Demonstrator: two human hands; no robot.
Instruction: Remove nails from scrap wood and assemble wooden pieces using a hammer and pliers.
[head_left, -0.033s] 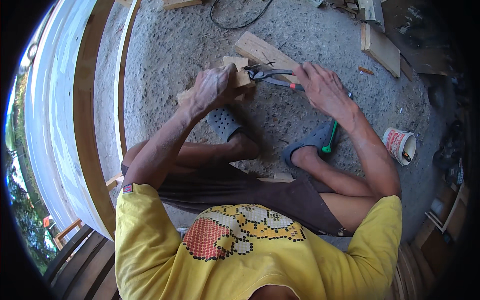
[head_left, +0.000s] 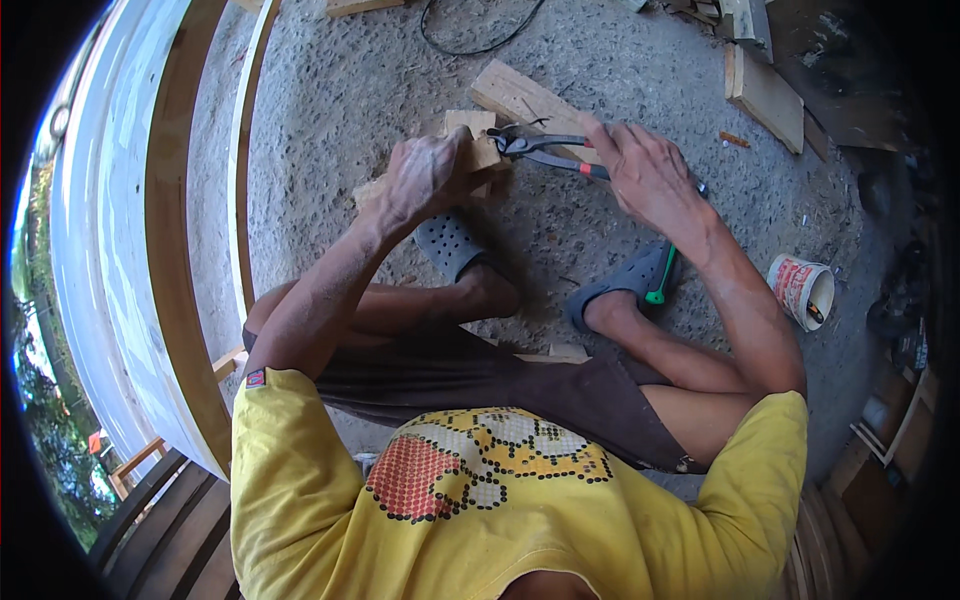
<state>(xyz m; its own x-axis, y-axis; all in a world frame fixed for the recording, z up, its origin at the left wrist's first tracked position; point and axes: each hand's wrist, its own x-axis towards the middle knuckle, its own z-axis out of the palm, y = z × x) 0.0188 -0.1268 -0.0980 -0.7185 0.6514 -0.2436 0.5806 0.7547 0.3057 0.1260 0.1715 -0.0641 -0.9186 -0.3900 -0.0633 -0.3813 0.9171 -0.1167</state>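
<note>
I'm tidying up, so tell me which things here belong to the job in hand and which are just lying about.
Likely part of the job:
wood block, held in left hand
pliers, held in right hand

Seemingly just lying about:
black cable
white bucket
green-handled tool

Honestly, barely anything is changed here: the fingers of the right hand [head_left: 650, 170] are shifted a touch on the grips of the pliers [head_left: 518, 146], and a bit of red on the upper handle [head_left: 587, 143] seems to be left showing now where it was covered before. The whole view is nudged slightly too, with the loose plank [head_left: 530, 98] and the white bucket [head_left: 793, 283] being shown a hair off their earlier spots, so any real shift of the pliers can't be separated from that.
</note>
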